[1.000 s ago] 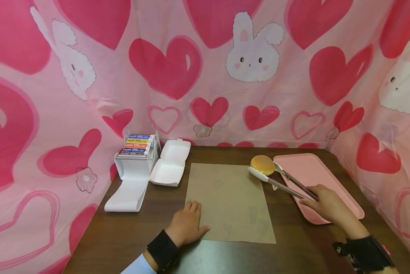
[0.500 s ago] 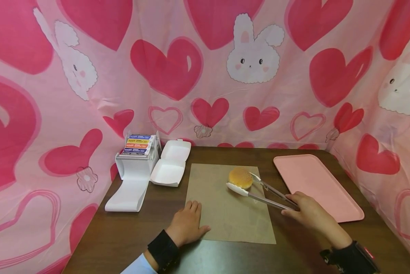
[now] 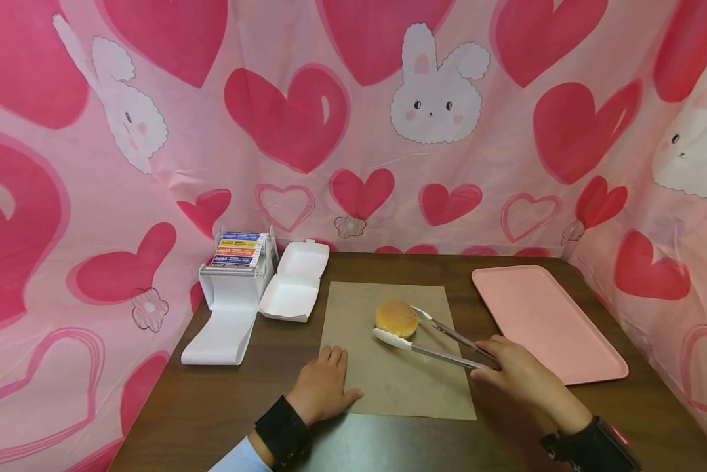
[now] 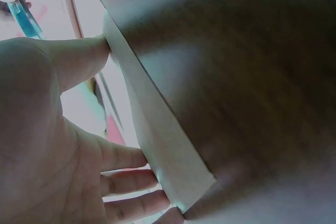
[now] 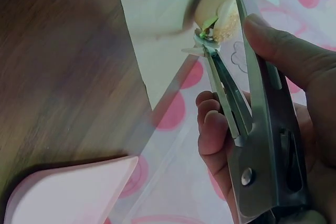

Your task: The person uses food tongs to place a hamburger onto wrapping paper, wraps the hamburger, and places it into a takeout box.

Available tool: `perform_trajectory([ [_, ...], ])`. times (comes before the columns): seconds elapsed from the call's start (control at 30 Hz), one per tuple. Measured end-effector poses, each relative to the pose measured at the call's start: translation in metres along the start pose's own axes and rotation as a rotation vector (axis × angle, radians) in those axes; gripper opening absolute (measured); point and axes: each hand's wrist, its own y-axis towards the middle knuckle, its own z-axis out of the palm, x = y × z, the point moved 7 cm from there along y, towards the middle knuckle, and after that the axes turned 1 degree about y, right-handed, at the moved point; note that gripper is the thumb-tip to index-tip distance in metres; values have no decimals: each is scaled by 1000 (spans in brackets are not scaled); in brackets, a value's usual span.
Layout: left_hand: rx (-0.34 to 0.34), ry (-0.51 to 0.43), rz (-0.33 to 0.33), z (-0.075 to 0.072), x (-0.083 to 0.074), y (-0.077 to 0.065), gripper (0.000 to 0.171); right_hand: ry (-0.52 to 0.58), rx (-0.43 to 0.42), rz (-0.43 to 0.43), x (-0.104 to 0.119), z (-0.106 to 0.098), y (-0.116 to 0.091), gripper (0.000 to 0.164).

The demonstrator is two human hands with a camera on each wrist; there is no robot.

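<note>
My right hand (image 3: 519, 370) grips metal tongs (image 3: 454, 357) with white tips. Between those tips is a hamburger (image 3: 396, 318) with a golden bun, over the middle of a brown paper sheet (image 3: 401, 387). Whether it touches the sheet, I cannot tell. In the right wrist view, the hamburger (image 5: 210, 11) shows a bit of green at its side, and fingers and thumb wrap the tongs (image 5: 262, 124). My left hand (image 3: 323, 387) rests on the sheet's left edge, fingers extended. The left wrist view has thumb and fingertips along the paper's edge (image 4: 152, 124).
A pink tray (image 3: 548, 321) lies at the right of the dark wooden table (image 3: 229, 419). Back left stands a dispenser (image 3: 238, 262) with a white strip hanging out and colourful labels on top. Beside it is an open white box (image 3: 291, 295). A pink heart-print curtain surrounds the table.
The right hand has carried the hamburger in the tongs leftward and nearer, from beside the tray to over the paper's middle. My left hand has stayed in place.
</note>
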Motion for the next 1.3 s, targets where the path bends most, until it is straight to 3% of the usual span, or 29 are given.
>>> perform_trajectory([
  [0.57, -5, 1, -5, -1, 0, 0, 82, 4, 45, -15, 8, 13, 6, 48],
  [0.8, -12, 18, -1, 0, 0, 0, 82, -16, 24, -14, 9, 16, 6, 50],
  [1.07, -15, 33, -3, 0, 0, 0, 83, -9, -14, 43, 8, 12, 6, 64],
  [1.3, -7, 19, -10, -2, -1, 0, 83, -1, -84, 18, 9, 6, 4, 65],
])
